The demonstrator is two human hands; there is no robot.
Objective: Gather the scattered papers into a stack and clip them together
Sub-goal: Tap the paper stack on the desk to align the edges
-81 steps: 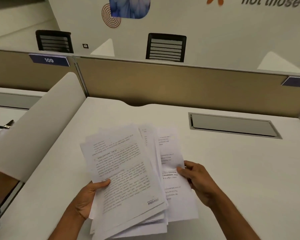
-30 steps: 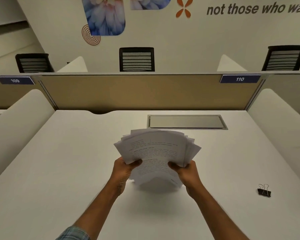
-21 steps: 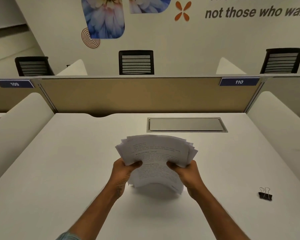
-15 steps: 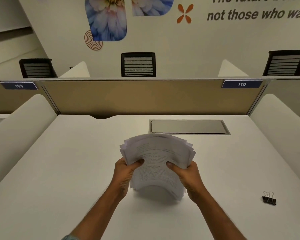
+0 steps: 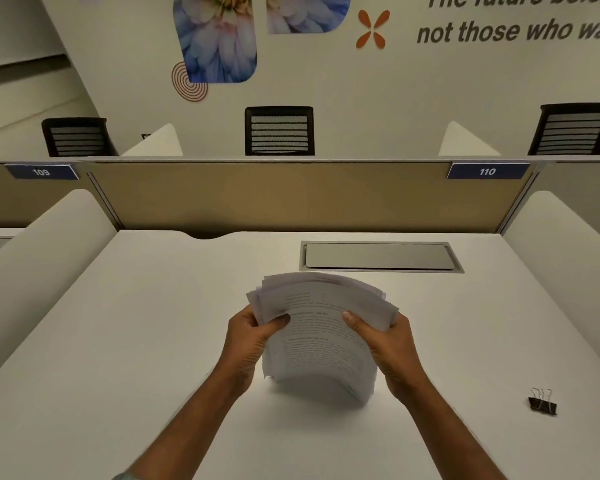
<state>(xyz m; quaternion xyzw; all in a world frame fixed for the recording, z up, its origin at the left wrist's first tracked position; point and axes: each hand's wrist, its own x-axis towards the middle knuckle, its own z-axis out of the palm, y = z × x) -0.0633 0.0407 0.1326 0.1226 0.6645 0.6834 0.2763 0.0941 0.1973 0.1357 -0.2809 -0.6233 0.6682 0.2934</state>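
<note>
A stack of printed white papers (image 5: 321,336) stands on its lower edge on the white desk (image 5: 118,341), bowed outward toward me. My left hand (image 5: 248,341) grips its left side, thumb on the front sheet. My right hand (image 5: 387,344) grips the right side the same way. The top edges of the sheets are still slightly fanned and uneven. A black binder clip (image 5: 542,403) with silver handles lies on the desk to the right, apart from both hands.
A grey cable hatch (image 5: 378,256) is set into the desk just behind the papers. A tan partition (image 5: 291,195) closes the back, and rounded white dividers (image 5: 42,265) flank both sides. Black chairs stand beyond the partition.
The papers went from a loose spread lying across my hands to an upright bundle held on both sides. Over the last second the fanned sheets have drawn closer together.
</note>
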